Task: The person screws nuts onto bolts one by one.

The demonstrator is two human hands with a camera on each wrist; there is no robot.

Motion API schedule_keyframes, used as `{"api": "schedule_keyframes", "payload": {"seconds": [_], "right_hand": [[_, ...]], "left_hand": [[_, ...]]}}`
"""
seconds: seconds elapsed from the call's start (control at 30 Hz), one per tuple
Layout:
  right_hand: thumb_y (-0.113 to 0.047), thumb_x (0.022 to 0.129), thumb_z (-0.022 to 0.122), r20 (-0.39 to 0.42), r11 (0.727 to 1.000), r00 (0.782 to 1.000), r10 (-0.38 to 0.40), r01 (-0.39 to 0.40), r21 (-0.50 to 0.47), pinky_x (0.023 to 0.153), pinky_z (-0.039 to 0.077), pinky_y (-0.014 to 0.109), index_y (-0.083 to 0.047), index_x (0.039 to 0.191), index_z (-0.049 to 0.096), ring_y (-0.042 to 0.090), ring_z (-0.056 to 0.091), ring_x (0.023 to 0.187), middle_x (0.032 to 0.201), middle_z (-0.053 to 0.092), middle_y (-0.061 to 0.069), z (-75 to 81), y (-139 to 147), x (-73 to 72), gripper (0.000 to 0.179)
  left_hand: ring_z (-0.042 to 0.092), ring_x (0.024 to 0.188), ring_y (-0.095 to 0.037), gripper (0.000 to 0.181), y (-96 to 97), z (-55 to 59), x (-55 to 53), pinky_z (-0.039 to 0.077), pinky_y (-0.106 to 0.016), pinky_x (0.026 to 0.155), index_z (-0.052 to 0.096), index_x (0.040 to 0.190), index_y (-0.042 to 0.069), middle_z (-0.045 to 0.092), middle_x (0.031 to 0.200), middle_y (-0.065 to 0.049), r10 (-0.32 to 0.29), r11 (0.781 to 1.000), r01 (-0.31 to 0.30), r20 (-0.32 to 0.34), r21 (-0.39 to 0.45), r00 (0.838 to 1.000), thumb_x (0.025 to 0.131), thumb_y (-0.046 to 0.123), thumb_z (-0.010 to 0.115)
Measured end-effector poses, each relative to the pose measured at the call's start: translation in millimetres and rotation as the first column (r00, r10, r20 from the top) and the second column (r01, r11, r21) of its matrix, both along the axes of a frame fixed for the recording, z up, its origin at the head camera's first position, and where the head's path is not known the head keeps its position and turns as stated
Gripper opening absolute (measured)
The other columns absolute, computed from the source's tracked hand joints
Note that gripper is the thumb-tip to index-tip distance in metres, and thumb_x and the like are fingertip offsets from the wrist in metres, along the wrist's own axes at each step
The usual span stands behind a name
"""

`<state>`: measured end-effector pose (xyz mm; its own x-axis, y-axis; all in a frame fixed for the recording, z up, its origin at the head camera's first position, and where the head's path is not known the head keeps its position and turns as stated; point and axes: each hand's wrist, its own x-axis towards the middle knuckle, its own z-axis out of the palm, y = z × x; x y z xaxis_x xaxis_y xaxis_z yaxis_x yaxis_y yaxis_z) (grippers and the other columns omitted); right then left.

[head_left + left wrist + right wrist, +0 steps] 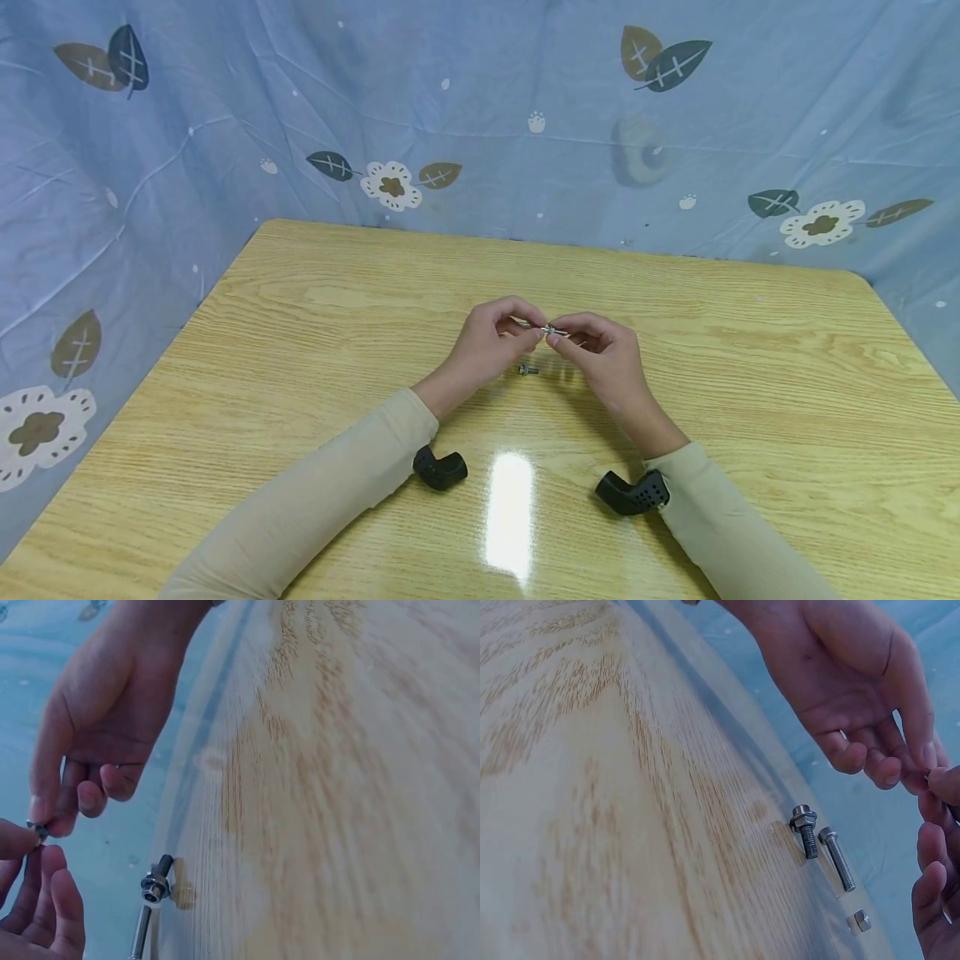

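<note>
Above the table my left hand (pixel 495 337) and right hand (pixel 606 354) meet fingertip to fingertip. Between them they pinch a small metal bolt (pixel 553 331) that carries a nut, both partly covered by the fingers. The left thumb and forefinger hold its left end, and the right ones grip from the right. Below, another bolt with a nut on it (pixel 805 831) lies on the wood, its head toward the left. Beside it in the right wrist view are a bare bolt (pixel 837 859) and a loose nut (pixel 862 920).
The wood-grain table (pixel 337 325) spreads out on all sides and shows a bright glare patch near its front. Blue patterned cloth (pixel 525 167) hangs behind it. A black wrist mount sits on each sleeve, the left one (pixel 440 469) and the right one (pixel 633 493).
</note>
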<state>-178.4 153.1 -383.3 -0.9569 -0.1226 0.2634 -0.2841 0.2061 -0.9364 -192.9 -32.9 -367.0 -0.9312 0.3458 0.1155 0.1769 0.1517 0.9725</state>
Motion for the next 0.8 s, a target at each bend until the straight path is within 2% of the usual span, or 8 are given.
{"api": "schedule_keyframes", "payload": {"seconds": [0.13, 0.3, 0.5, 0.8], "right_hand": [[-0.015, 0.089, 0.070, -0.001, 1.000, 1.000, 0.006, -0.006, -0.003, 0.069, 0.054, 0.025, -0.001, 0.106, 0.070, 0.010, 0.064, 0.077, 0.094, 0.069, -0.013, -0.4, 0.3, 0.3, 0.022], [-0.015, 0.089, 0.071, -0.003, 1.000, 1.000, 0.000, 0.000, 0.007, 0.068, 0.053, 0.023, -0.001, 0.106, 0.070, 0.009, 0.064, 0.077, 0.093, 0.068, -0.013, -0.7, 0.5, 0.5, 0.022], [-0.014, 0.089, 0.071, -0.018, 1.000, 1.000, -0.008, 0.008, 0.012, 0.064, 0.051, 0.023, -0.001, 0.106, 0.071, 0.009, 0.064, 0.075, 0.092, 0.068, -0.014, -0.8, 0.3, 0.8, 0.021], [-0.015, 0.089, 0.071, -0.017, 1.000, 1.000, -0.001, 0.001, 0.004, 0.065, 0.052, 0.024, -0.002, 0.105, 0.071, 0.010, 0.063, 0.075, 0.092, 0.069, -0.012, -2.0, 0.0, 1.1, 0.020]], "left_hand": [[0.067, 0.090, -0.024, 0.009, -0.4, -0.3, 0.5, 0.056, -0.033, 0.071, 0.067, 0.102, 0.014, 0.064, 0.110, -0.003, -0.007, 1.000, 0.007, -0.012, 0.002, 1.000, 0.094, 0.011, 0.063], [0.065, 0.087, -0.036, 0.011, 0.0, 0.5, 0.8, 0.057, -0.042, 0.075, 0.066, 0.104, 0.012, 0.064, 0.105, -0.013, 0.000, 1.000, 0.000, 0.020, 0.013, 1.000, 0.097, 0.015, 0.060], [0.064, 0.085, -0.037, 0.011, 0.7, -0.4, 0.4, 0.056, -0.042, 0.075, 0.067, 0.103, 0.011, 0.064, 0.103, -0.019, 0.010, 1.000, -0.010, 0.033, -0.011, 0.999, 0.097, 0.019, 0.060], [0.066, 0.090, -0.034, 0.008, -0.3, 0.8, 2.0, 0.058, -0.041, 0.073, 0.067, 0.101, 0.012, 0.065, 0.102, -0.010, -0.001, 1.000, 0.001, 0.017, 0.010, 1.000, 0.094, 0.012, 0.064]]}}
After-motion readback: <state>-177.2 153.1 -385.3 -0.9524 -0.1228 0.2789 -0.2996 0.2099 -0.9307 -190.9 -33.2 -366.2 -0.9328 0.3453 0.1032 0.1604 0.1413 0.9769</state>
